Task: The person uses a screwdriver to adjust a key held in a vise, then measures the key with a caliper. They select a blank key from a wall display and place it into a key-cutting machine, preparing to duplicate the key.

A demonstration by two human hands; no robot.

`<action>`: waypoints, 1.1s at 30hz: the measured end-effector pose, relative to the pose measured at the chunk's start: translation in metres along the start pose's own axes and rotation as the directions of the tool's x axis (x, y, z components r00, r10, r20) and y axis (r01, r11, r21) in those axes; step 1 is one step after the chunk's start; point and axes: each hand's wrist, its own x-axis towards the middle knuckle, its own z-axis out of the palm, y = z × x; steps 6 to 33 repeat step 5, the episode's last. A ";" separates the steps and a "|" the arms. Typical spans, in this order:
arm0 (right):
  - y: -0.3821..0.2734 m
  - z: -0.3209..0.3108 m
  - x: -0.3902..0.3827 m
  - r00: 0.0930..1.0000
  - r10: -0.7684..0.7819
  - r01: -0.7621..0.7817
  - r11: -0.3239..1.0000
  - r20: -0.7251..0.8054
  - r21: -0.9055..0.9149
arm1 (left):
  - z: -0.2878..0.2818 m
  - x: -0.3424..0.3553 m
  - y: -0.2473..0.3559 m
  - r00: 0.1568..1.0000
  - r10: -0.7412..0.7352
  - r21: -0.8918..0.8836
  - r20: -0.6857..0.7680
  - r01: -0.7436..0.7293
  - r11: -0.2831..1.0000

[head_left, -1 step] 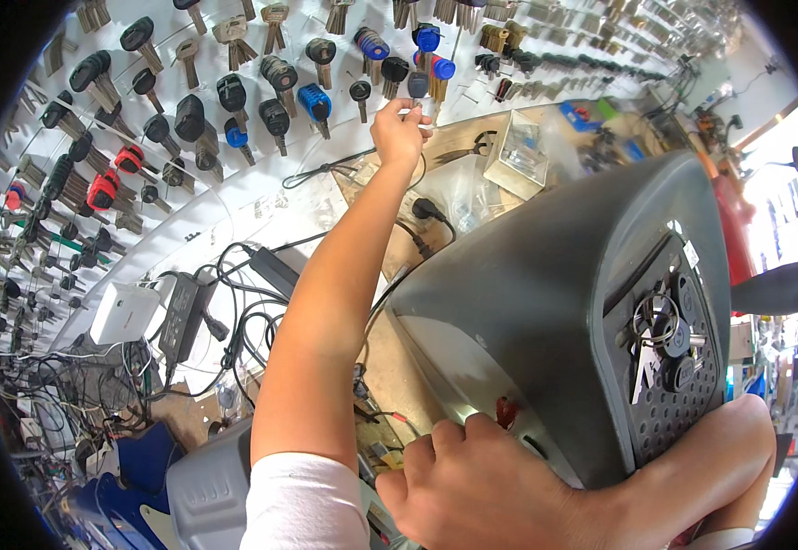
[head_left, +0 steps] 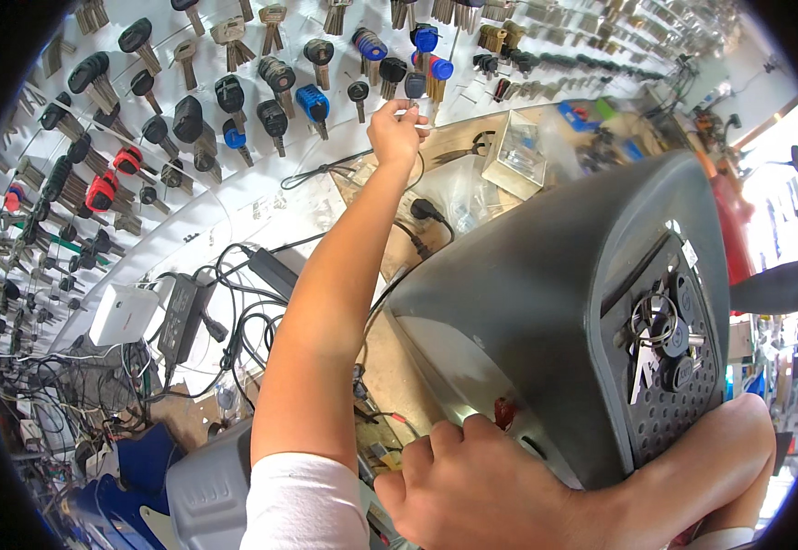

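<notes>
My left hand [head_left: 395, 136] reaches up to a wall of hanging key blanks, its fingers pinched at the lower end of a dark-headed key blank [head_left: 415, 85]. Right above that one hang blue-headed key blanks [head_left: 425, 38]. My right hand [head_left: 482, 486] is low in the middle, fingers curled in beside the base of a big dark grey machine housing [head_left: 518, 247]. Whatever those fingers hold, if anything, is hidden under the hand. On the housing's perforated top tray [head_left: 665, 422] lies a ring of keys [head_left: 656, 316] with black round fobs.
Power adapters [head_left: 183, 316] and tangled black cables [head_left: 238, 302] lie on the left, by a white box [head_left: 124, 313]. An open metal tin [head_left: 516, 156] stands behind the housing, near a black plug [head_left: 426, 210]. A fan blade [head_left: 770, 287] is at the right edge.
</notes>
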 end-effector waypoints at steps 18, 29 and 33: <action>0.005 -0.010 0.004 0.997 -0.061 0.062 0.998 0.054 -0.027 | -0.002 0.012 0.004 0.998 -0.064 0.032 -0.028 0.065 0.997; 0.005 -0.010 0.004 0.997 -0.061 0.062 0.998 0.054 -0.027 | -0.002 0.012 0.004 0.998 -0.064 0.032 -0.028 0.065 0.997; 0.005 -0.010 0.004 0.997 -0.061 0.062 0.998 0.054 -0.027 | -0.002 0.012 0.004 0.998 -0.064 0.032 -0.028 0.065 0.997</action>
